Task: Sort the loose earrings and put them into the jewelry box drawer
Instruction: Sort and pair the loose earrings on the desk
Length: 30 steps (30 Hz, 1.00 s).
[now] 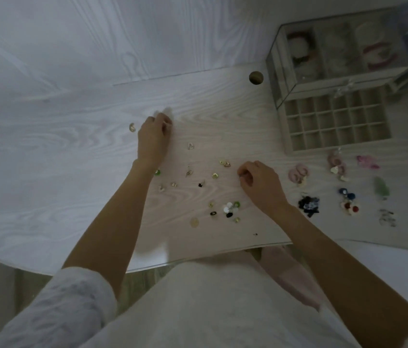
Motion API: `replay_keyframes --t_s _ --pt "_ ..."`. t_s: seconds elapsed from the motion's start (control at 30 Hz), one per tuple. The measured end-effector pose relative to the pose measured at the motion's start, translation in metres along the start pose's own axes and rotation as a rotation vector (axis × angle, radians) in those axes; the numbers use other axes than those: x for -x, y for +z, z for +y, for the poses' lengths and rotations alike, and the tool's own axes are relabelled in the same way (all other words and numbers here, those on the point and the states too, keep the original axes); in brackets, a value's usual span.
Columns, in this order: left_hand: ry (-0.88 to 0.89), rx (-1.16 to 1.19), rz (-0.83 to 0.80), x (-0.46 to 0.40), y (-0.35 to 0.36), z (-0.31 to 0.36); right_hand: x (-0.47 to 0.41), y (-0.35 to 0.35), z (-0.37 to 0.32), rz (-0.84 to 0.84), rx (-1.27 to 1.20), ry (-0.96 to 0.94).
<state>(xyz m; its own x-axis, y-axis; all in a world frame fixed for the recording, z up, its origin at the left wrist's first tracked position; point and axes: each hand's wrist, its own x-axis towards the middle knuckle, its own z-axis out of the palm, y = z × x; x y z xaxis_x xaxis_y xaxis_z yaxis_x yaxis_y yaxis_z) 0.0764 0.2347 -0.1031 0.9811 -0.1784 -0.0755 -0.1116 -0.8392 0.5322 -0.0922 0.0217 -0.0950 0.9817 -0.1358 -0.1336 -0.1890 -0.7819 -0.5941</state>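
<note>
Landmark: pulled-out drawer, on the table at right. Jewelry box directly behind the drawer, touching. Table hole left of the box. Sorted earring pairs just before the drawer. Loose earrings scattered left-front of it, between both hands.

Pale woodgrain desk, round cable hole, dim light

Both arms reach forward, left hand and right hand curled.
</note>
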Motion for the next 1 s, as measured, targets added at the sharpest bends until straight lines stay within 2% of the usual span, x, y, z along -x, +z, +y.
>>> replay_keyframes --t_s 0.17,0.27,0.4,0.5,0.63,0.77,1.0 --pt "0.224 0.124 -0.065 0.03 0.022 0.052 -0.009 -0.028 0.017 0.151 -0.011 0.119" --pt "0.315 0.185 -0.13 0.034 0.047 0.086 -0.025 -0.035 0.024 0.158 0.043 0.157" --pt "0.249 0.104 -0.231 0.036 0.074 0.115 -0.031 -0.032 0.022 0.087 0.117 0.225" --pt "0.176 0.094 -0.264 0.04 0.08 0.119 -0.021 -0.031 0.019 0.084 0.073 0.244" --pt "0.211 0.13 -0.325 0.047 0.08 0.116 -0.011 -0.024 0.02 0.075 -0.016 0.281" --pt "0.194 0.174 -0.372 0.054 0.084 0.127 -0.021 -0.018 0.014 0.142 -0.077 0.357" --pt "0.196 0.159 -0.329 0.056 0.09 0.145 -0.034 -0.014 0.015 0.204 -0.114 0.424"
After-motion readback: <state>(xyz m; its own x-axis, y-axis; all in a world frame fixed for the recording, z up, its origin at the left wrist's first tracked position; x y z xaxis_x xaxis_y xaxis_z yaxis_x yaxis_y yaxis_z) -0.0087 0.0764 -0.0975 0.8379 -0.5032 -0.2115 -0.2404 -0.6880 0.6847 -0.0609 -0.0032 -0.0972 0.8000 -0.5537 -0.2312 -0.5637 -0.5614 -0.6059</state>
